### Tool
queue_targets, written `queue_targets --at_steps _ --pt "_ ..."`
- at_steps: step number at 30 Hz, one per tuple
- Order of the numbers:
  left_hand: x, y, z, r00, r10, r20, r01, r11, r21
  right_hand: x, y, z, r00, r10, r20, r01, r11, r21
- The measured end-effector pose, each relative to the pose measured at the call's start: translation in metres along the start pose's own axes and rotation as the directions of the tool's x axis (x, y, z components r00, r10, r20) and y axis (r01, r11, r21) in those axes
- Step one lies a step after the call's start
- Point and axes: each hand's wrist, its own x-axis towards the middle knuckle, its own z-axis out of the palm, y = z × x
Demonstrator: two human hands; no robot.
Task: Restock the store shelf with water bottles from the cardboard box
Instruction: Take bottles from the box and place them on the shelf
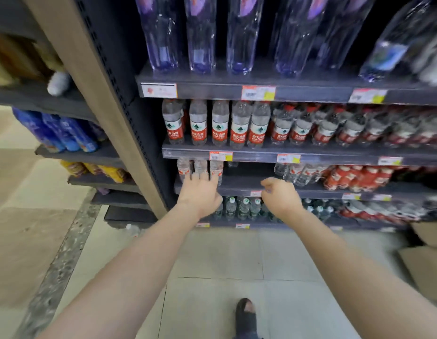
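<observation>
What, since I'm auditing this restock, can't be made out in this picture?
Head view:
Cardboard box: cut off by the right edge, blurred; contents unseen.
Price tags: blurred, too small to read.
Right hand: its own back hides whether the curled fingers hold anything.
Shelf gap beside the left hand: too dark to see its back.

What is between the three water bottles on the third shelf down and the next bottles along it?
Mostly bare shelf, seen in the head view. Far back in the gap stands what may be one bottle, too dim to tell.
</observation>
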Motion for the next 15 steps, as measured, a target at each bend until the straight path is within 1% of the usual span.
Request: queue_targets --at_steps 3,5,7,9,12,15 --pt "-0.022 0.02 -0.07 0.997 0.039 -0.065 -0.039 0.999 0.001 -0.047 -0.017 -0.062 1.0 -0.014 0.017 0.014 0.999 -0.044" --pt "-0.031 0.037 -0.115 0.991 0.056 -0.124 -0.057 0.998 -0.007 -0.073 -0.02 -0.104 1.0 -0.029 0.002 0.029 0.996 -0.081" --pt "-0.038 0.058 -0.158 0.982 0.063 -0.176 -0.071 0.997 -0.037 -0.097 -0.018 -0.147 0.998 -0.034 -0.055 0.029 0.995 -0.091" --pt "-0.047 0.081 -0.199 0.972 0.066 -0.223 -0.082 0.995 -0.061 -0.12 -0.009 -0.192 0.989 -0.03 -0.143 0.018 0.996 -0.083" --pt "-0.062 0.121 -0.25 0.95 0.077 -0.304 -0.086 0.996 -0.017 -0.152 0.016 -0.264 0.97 -0.007 -0.245 -0.021 0.993 -0.114" --pt "-0.084 0.163 -0.291 0.92 0.047 -0.39 -0.057 0.998 -0.013 -0.182 0.05 -0.328 0.94 0.006 -0.34 -0.038 0.996 -0.086"
